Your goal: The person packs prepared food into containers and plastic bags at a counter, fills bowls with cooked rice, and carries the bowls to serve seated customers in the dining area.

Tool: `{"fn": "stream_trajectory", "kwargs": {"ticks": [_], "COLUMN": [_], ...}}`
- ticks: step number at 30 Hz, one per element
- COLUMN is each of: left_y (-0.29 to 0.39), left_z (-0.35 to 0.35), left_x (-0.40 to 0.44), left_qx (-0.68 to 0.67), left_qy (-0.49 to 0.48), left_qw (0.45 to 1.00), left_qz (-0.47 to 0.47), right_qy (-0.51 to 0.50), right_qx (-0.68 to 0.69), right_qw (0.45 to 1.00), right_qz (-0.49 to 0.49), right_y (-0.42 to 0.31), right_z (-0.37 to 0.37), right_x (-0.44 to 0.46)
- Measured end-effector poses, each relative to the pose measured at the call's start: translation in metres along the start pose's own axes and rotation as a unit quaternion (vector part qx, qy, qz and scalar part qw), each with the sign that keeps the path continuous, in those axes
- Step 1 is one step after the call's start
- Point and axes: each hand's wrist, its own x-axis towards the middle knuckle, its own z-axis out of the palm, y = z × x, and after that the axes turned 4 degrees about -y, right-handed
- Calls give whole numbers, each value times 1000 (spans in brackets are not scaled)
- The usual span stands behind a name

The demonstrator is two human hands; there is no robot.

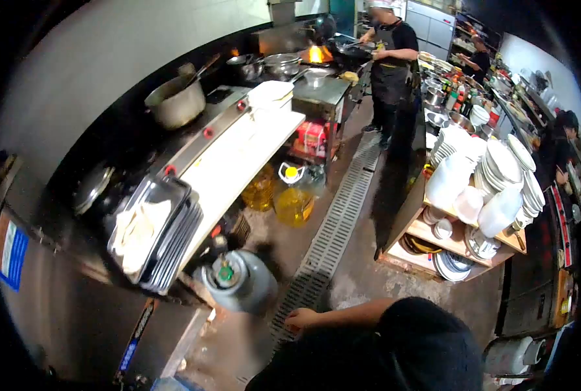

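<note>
My right hand (pixel 301 319) hangs in front of my black-clothed body, over the slotted floor drain. Its fingers look loosely curled, and I see nothing in them. Left of it, a soft tan smear covers the floor; it may be my left hand, but I cannot make out any fingers. Nearest to both is a grey gas cylinder (pixel 254 287) with a green valve (pixel 226 272), standing on the floor. Above the cylinder, a stack of black trays (pixel 181 238) with a pale cloth (pixel 140 231) on top lies at the end of a long white board (pixel 228 159).
Metal drain grating (pixel 342 218) runs up the aisle. Jugs of yellow oil (pixel 293 205) stand under the counter. Stacked white plates (pixel 499 163) fill a wooden shelf unit (pixel 407 244) on the right. A co-worker (pixel 391 65) handles a wok near flames; others stand farther right.
</note>
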Motion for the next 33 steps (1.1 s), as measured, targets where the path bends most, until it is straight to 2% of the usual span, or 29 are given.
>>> {"fn": "stream_trajectory", "kwargs": {"ticks": [3, 4, 6, 8, 10, 12, 13, 14, 15, 16, 17, 18, 19, 21, 22, 24, 25, 26, 27, 29, 31, 32, 33], "left_y": [19, 21, 21, 10, 19, 111, 157, 166, 210, 238, 262, 285, 302, 339, 352, 362, 373, 373, 368, 349, 367, 395, 418], "left_z": [19, 23, 25, 13, 7, 38, 56, 66, 79, 93, 105, 118, 124, 141, 151, 163, 171, 174, 174, 179, 210, 230, 251], "left_x": [51, 68, 103, 131, 174, 243, 268, 322, 355, 390, 424, 459, 492, 532, 551, 585, 596, 598, 598, 609, 566, 528, 506], "left_qx": [52, 73, 135, 288, 365, 116, 148, 186, 221, 237, 284, 292, 338, 426, 423, 547, 544, 535, 529, 555, 442, 393, 340], "left_qy": [-44, -53, -64, -71, -54, -67, -13, 16, 33, 63, 100, 144, 163, 199, 204, 187, 194, 160, 121, 64, 109, 87, 66], "left_qw": [998, 996, 989, 952, 920, 991, 979, 944, 927, 912, 878, 829, 786, 808, 808, 805, 806, 825, 839, 829, 882, 911, 936], "left_qz": [5, 5, 14, 76, 131, 14, 140, 270, 300, 329, 371, 454, 491, 356, 355, 131, 129, 87, 40, -3, 123, 90, 57], "right_qy": [54, 57, 140, 161, 187, 233, 238, 250, 261, 261, 296, 330, 347, 362, 371, 373, 391, 404, 396, 396, 330, 299, 236], "right_qx": [52, 53, 159, 200, 242, 279, 269, 285, 300, 295, 341, 385, 404, 417, 434, 451, 389, 324, 321, 235, 139, 70, 69], "right_qw": [996, 996, 977, 966, 952, 929, 931, 925, 915, 916, 890, 861, 846, 834, 821, 810, 834, 853, 858, 887, 933, 951, 969], "right_qz": [47, 45, 5, 20, 28, 65, 65, -3, -73, -74, -61, -49, -27, -8, -16, -19, 23, 64, 65, 46, 30, 33, 31], "right_y": [27, 24, 16, 32, 25, 2, 12, 32, 39, 51, 56, 59, 73, 83, 80, 90, 99, 103, 106, 106, 13, -23, -65], "right_z": [-64, -81, -115, -150, -184, -220, -245, -261, -279, -295, -310, -329, -343, -377, -393, -430, -459, -491, -521, -576, -630, -648, -666], "right_x": [16, 11, -2, 0, -3, -34, -35, -34, -38, -40, -45, -50, -50, -49, -57, -59, -58, -53, -46, -37, -54, -53, -49]}}
